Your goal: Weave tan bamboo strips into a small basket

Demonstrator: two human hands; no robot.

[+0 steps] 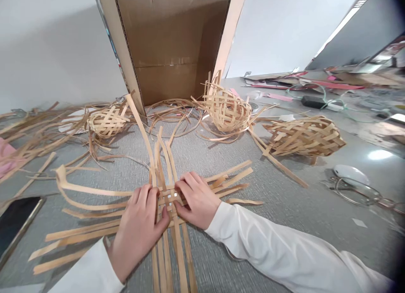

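Flat bamboo strips cross in a small woven lattice (169, 201) on the grey tabletop, their long ends fanning out on all sides. My left hand (137, 229) presses on the lattice's left side, and my right hand (196, 199) grips its right side, fingers curled over the strips. Part of the weave is hidden beneath my fingers. Farther off, beyond my hands, lie several rounded woven bamboo baskets, including one (107, 121) at left, one (226, 109) at centre, and one (303, 137) on its side at right.
A tall cardboard box (167, 44) stands at the back. Loose strips (41, 133) spread left. A phone (17, 225) lies at left; glasses (357, 192) and a white mouse (351, 174) lie at right. Papers (303, 80) and a black adapter (312, 102) sit far right.
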